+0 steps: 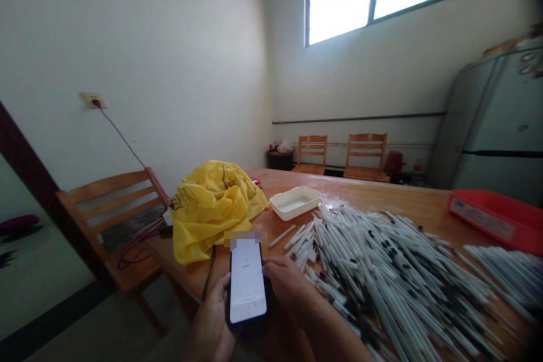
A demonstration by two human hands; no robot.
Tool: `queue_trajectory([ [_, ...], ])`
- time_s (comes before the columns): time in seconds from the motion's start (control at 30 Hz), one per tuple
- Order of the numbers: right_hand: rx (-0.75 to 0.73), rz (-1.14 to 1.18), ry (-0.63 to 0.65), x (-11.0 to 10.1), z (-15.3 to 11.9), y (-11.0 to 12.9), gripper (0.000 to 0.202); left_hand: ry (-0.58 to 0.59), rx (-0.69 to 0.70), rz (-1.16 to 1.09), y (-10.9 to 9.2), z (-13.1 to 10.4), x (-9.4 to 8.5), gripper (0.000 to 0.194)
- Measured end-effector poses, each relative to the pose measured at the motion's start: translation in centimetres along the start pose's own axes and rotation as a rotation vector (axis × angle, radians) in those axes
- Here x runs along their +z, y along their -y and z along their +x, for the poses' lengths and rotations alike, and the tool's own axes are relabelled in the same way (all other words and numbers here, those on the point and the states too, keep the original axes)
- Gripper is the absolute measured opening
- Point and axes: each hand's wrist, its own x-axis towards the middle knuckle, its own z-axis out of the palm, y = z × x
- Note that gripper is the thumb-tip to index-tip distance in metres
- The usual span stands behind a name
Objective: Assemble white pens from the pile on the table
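Note:
A smartphone (247, 283) with a lit, mostly white screen is held upright over the table's near edge. My left hand (217, 314) is closed around its left side. At the phone's right edge, my right hand (285, 278) is also closed on it, the curled fingers partly hidden behind it. Just beyond the phone lies a crumpled yellow plastic bag (212, 203) with dark print. A large heap of white pens (373, 260) with black parts spreads over the table to the right of my hands.
A shallow cream tray (292, 215) stands behind the pens on the wooden table (271, 180). Far right is a red plastic basket (487, 218). A wooden chair (110, 209) with a purple cord stands left; two more chairs and a refrigerator (500, 107) are farther back.

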Motion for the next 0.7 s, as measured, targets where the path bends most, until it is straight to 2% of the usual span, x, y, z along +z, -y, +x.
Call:
queue_trajectory([
  [0.23,0.017,-0.003,-0.016,0.2,-0.4,0.9,0.019,0.011,0.002,0.019,0.4,0.5,-0.5,0.029],
  [0.7,0.021,-0.066,-0.002,0.0,-0.4,0.9,0.022,0.003,-0.02,0.009,-0.2,-0.2,0.2,0.029],
])
